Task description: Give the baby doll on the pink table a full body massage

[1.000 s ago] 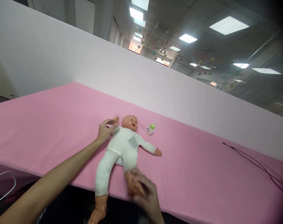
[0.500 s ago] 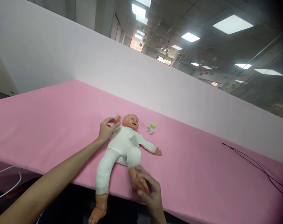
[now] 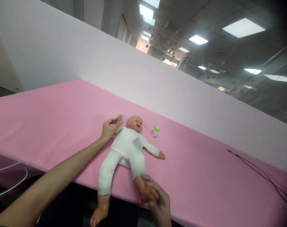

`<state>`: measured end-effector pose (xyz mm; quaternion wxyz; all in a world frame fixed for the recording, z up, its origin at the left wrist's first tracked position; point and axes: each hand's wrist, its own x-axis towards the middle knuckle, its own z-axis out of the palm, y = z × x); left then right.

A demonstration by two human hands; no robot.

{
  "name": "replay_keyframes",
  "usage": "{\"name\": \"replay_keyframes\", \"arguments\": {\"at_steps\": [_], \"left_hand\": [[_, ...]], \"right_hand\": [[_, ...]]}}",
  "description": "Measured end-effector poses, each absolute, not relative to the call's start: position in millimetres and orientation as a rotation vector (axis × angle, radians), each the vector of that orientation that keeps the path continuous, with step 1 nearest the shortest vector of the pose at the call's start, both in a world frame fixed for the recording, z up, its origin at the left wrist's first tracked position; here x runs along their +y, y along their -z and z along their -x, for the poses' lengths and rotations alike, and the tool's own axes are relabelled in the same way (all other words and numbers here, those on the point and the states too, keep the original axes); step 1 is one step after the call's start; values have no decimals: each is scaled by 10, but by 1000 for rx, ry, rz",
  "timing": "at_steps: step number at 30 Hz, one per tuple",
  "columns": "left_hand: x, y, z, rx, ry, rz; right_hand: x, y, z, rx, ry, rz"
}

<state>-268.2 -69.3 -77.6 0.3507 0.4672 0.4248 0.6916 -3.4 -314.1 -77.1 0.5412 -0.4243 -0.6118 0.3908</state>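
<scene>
A baby doll point(image 3: 128, 143) in a white cloth suit lies on its back on the pink tabletop point(image 3: 193, 176), face up and smiling. My left hand point(image 3: 109, 127) is closed round the doll's raised hand point(image 3: 119, 119), beside its head. Near the table's front edge my right hand point(image 3: 159, 198) grips the doll's foot point(image 3: 148, 193), with some motion blur on the fingers. The doll's other arm stretches out to the right, and its other foot point(image 3: 100, 211) hangs over the front edge.
A small bottle point(image 3: 155, 131) with a green cap lies right of the doll's head. Black cables point(image 3: 259, 171) run along the table's right side. A white cable point(image 3: 25, 176) hangs at the lower left. A white partition point(image 3: 143, 82) stands behind the table.
My right hand has moved slightly right and down with the doll's foot, and that leg now reaches further out. My left hand keeps its hold. The view has shifted a little.
</scene>
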Motion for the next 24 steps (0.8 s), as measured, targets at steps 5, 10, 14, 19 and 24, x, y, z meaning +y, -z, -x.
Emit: {"name": "replay_keyframes", "arguments": {"at_steps": [5, 10, 14, 19, 24], "left_hand": [[-588, 805, 2815, 1228, -1881, -736], [-736, 741, 2694, 1163, -1909, -1111], [-930, 706, 2565, 1066, -1736, -1660], [-1011, 741, 2531, 1036, -1474, -2076], [-957, 724, 2559, 1019, -1471, -1921]], "right_hand": [[-3578, 1224, -78, -1672, -1088, 900], [-3479, 1107, 207, -1478, -1107, 988], [-3021, 554, 432, -1322, -959, 1126], [-2433, 282, 658, -1385, -979, 1137], [-2507, 286, 643, -1388, -965, 1158]]}}
